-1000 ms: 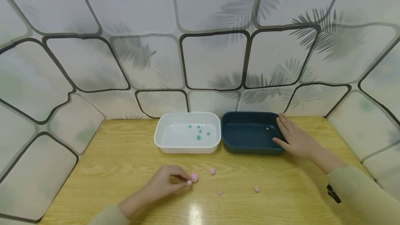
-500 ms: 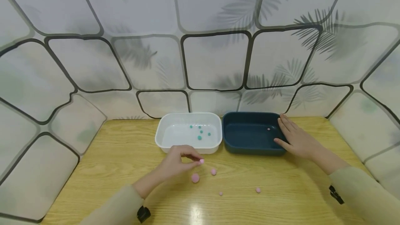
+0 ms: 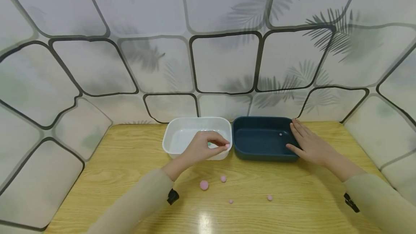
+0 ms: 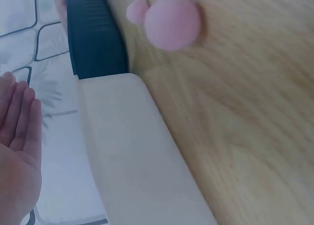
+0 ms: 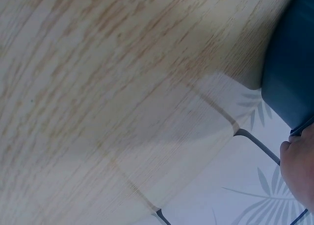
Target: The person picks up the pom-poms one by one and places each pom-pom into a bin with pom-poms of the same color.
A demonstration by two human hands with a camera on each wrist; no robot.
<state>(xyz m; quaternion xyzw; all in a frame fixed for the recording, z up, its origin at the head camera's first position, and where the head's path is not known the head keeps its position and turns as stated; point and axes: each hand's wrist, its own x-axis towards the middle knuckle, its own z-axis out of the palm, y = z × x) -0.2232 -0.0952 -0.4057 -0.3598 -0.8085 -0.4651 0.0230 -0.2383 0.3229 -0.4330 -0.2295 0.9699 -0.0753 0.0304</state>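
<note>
Between thumb and fingertips my left hand (image 3: 203,147) pinches a small pink pom-pom (image 3: 227,146), held over the right side of the white tray (image 3: 172,151). That hand covers much of the tray; one green ball (image 3: 209,144) shows in it past the fingers. My right hand (image 3: 308,145) rests on the right rim of the dark blue tray (image 3: 260,156), fingers straight along it and thumb at the near side. Inside the blue tray lies one tiny pink ball (image 3: 281,134). In the left wrist view the left hand (image 4: 19,137) is beside the white tray's wall (image 4: 132,146).
On the wooden table (image 3: 130,169) in front of the trays lie a larger pink ball (image 3: 204,185), a medium one (image 3: 223,178) and two smaller ones, one in the middle (image 3: 231,201) and one farther right (image 3: 269,198). A patterned backdrop (image 3: 224,64) stands right behind the trays.
My left hand has picked the small pink pom-pom up from beside the larger pink ball and carried it forward and right, over the white tray. The right hand stays on the blue tray.
</note>
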